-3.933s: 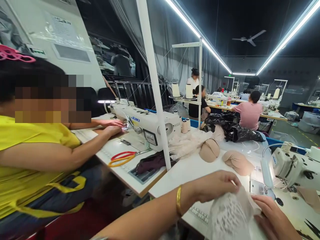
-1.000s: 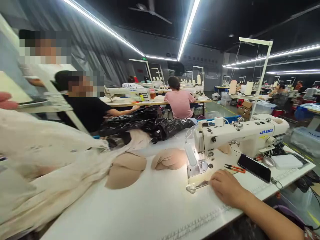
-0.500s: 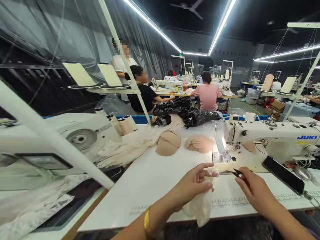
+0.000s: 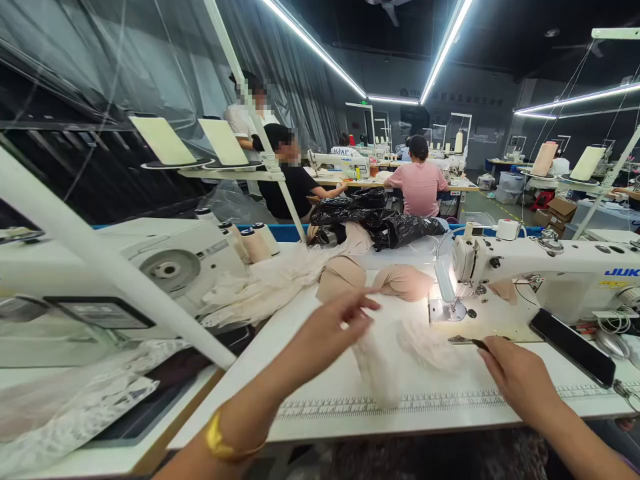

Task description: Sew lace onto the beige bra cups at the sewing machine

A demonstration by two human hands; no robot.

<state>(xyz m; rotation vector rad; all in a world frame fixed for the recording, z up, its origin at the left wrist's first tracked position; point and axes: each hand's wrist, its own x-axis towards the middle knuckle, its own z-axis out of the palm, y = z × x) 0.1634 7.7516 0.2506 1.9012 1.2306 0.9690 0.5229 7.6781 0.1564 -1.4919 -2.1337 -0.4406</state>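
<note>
My left hand [image 4: 336,328] is over the table with its fingers partly curled. Pale sheer fabric [image 4: 375,373] trails down from beneath its fingertips, smeared by motion, and a crumpled part [image 4: 431,343] of similar fabric lies to the right. In my right hand [image 4: 520,373] is a pair of small black thread snips [image 4: 480,344], mostly covered by the fingers, at the front edge of the sewing machine [image 4: 545,267]. Two beige bra cups [image 4: 404,282] rest behind my left hand, the left one [image 4: 340,273] partly hidden by it.
A black phone [image 4: 573,347] lies right of my right hand. A printed ruler [image 4: 430,402] runs along the table's front. Black plastic bags [image 4: 400,230] and cream fabric [image 4: 270,280] lie at the back. A slanted white post [image 4: 125,267] stands left. Co-workers [image 4: 419,177] sit beyond.
My left hand has swung left, away from the machine, and the sheer fabric has spread out over the table. My right hand still holds the snips in nearly the same place.
</note>
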